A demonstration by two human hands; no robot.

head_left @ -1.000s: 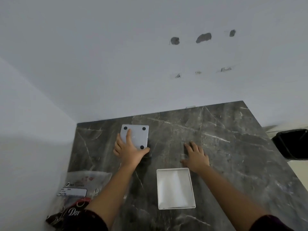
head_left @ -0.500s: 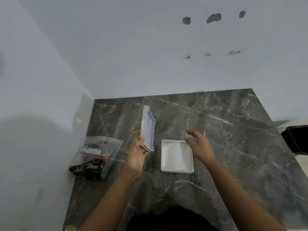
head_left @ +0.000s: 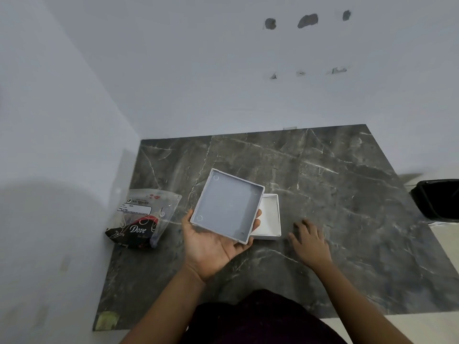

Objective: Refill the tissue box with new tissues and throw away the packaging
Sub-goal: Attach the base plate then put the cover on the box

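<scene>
— Where's the tissue box?
— Its grey base (head_left: 227, 204) rests hollow-side up on the left hand (head_left: 211, 247), fingers cupped beneath. The white lid (head_left: 269, 219) lies on the bench (head_left: 347, 219).
— The right hand (head_left: 310, 242)?
— Flat, fingers spread, empty. The Dove packet (head_left: 144, 219) lies left.

The bench (head_left: 335, 219) fills the lower middle of the frame, its far and left edges against the walls. On it, at middle left, lies the tissue pack (head_left: 141, 219). Just right of that, the left hand (head_left: 211, 247), palm up, carries the box base (head_left: 227, 206) hollow side up, overlapping the box lid (head_left: 269, 219) lying on the bench behind it. Right of the lid, the right hand (head_left: 310, 242) rests flat on the bench. At the right edge of the frame, off the bench, stands the bin (head_left: 437, 199).
</scene>
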